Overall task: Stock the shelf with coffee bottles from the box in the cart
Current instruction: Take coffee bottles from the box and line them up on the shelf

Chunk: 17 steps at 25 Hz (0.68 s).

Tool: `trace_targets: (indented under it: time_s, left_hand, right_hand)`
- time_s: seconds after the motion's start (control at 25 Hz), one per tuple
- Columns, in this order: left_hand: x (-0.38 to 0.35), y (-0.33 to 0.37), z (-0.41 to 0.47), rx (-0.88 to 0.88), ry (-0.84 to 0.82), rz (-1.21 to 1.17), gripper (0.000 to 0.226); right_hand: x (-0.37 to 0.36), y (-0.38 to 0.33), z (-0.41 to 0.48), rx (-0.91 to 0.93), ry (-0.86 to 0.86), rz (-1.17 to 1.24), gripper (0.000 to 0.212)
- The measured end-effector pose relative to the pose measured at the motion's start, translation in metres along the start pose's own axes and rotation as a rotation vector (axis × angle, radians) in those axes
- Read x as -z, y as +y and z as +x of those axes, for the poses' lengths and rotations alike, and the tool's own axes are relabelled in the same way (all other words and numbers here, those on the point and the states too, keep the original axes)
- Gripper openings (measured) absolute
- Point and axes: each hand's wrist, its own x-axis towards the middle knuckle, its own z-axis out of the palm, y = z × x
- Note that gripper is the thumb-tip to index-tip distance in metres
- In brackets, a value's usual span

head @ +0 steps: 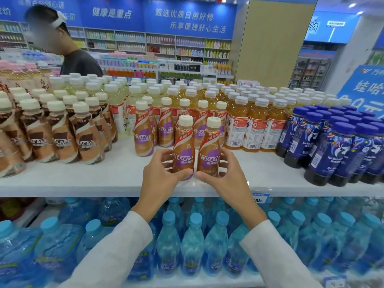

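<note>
Both arms reach forward in white sleeves, wrists bare. The left hand (161,173) curls fingers and thumb round the left bottle (184,148). The right hand (225,173) grips the right bottle (209,148) likewise, and the thumb tips nearly meet in front.

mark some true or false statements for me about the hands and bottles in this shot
1. The left hand grips the left Nescafe bottle. True.
2. The right hand is open and holds nothing. False: it grips the right Nescafe bottle.
3. Both gripped bottles lie on their sides. False: they are upright, near the front of the white shelf.
4. Blue-capped water bottles fill the shelf below. True.
</note>
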Motion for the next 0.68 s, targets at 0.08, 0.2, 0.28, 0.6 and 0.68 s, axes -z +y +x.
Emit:
trace_targets:
  time_s: [0.08,0.2,0.28,0.6,0.68]
  left_hand:
    - [-0.003,0.003,-0.005,0.003,0.018,-0.009,0.068]
    - [-0.007,0.004,-0.007,0.014,0.049,-0.011,0.064]
    - [-0.008,0.0,-0.006,0.017,0.082,-0.007,0.063]
    - [0.001,-0.008,0.031,0.003,0.272,0.168,0.064]
    - [0.001,-0.008,0.041,0.03,0.292,0.168,0.061]
  right_hand:
    - [0.001,-0.003,-0.004,-0.017,0.025,0.046,0.082]
    - [-0.006,-0.006,-0.005,-0.036,0.081,0.09,0.058]
    - [-0.014,-0.008,-0.003,-0.03,0.086,0.112,0.056]
    - [-0.057,-0.025,0.032,-0.001,0.076,0.111,0.055]
    - [-0.067,-0.024,0.044,-0.007,0.082,0.101,0.052]
